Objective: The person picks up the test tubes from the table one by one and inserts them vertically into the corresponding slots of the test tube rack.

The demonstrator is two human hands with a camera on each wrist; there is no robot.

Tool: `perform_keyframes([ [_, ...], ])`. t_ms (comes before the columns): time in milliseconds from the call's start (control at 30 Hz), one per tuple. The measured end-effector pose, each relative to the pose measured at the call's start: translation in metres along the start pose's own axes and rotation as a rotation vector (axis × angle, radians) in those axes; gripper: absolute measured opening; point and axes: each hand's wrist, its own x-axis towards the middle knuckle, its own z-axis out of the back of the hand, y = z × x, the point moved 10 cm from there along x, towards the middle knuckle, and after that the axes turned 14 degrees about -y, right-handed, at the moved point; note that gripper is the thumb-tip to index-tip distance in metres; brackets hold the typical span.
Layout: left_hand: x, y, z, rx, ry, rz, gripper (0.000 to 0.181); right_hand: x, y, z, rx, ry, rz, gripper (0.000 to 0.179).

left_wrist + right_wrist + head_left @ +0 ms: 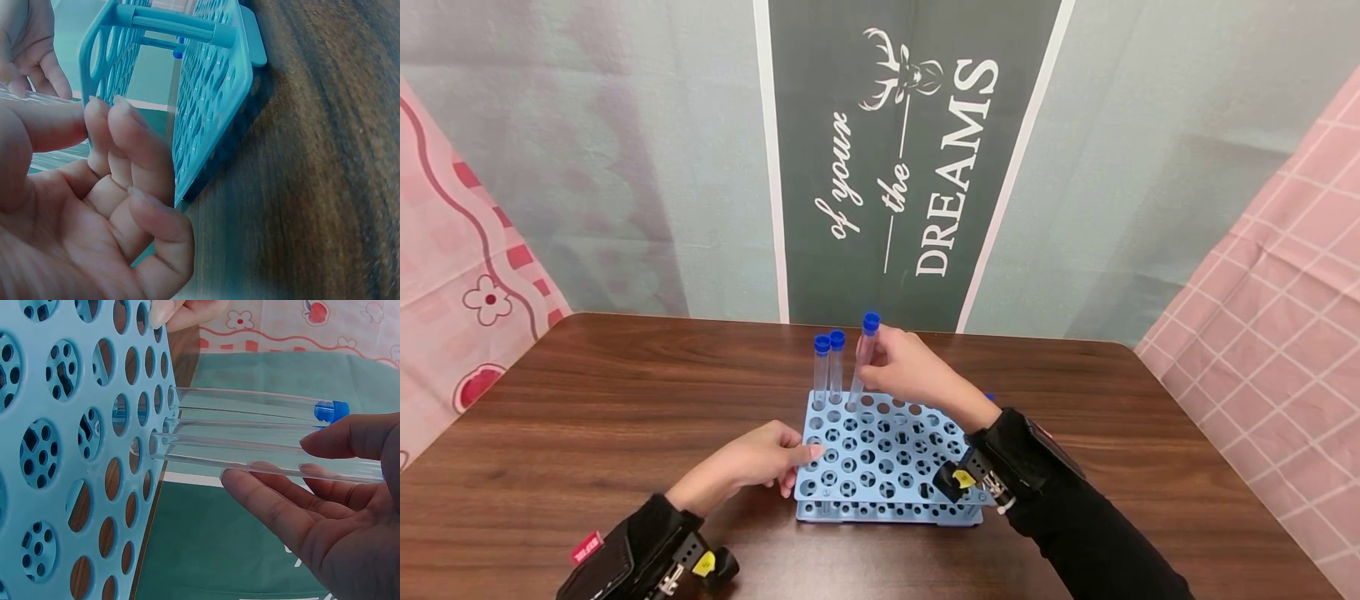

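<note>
A light blue test tube rack (857,498) stands on the table, its top plate full of round holes. My left hand (760,457) grips the rack's left edge, thumb on the top plate and fingers curled below it. In my right hand (913,367), thumb and fingers pinch a clear test tube (200,454) with a blue cap. That tube tilts slightly, its lower end at a back-row hole. Two more blue-capped test tubes, one at the back-left corner (821,375) and one beside it (837,377), stand upright in the rack.
The dark wood table (625,392) extends around the rack. A small blue piece (989,397) shows behind my right wrist, mostly hidden. A grey-green curtain (715,167) with white lettering hangs at the back, with pink cloth (1285,333) at the sides.
</note>
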Motion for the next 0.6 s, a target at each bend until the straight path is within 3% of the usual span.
perform_keyframes([
  [267, 0.0002, 0.0008, 0.0004, 0.000, -0.005, 0.005, 0.034, -0.0007, 0.0018, -0.0035, -0.051, 0.004, 0.008, 0.004],
  [600, 0.0003, 0.0010, 0.0000, -0.008, -0.004, 0.006, 0.034, -0.0014, -0.0032, -0.0095, -0.082, 0.022, -0.039, 0.003],
])
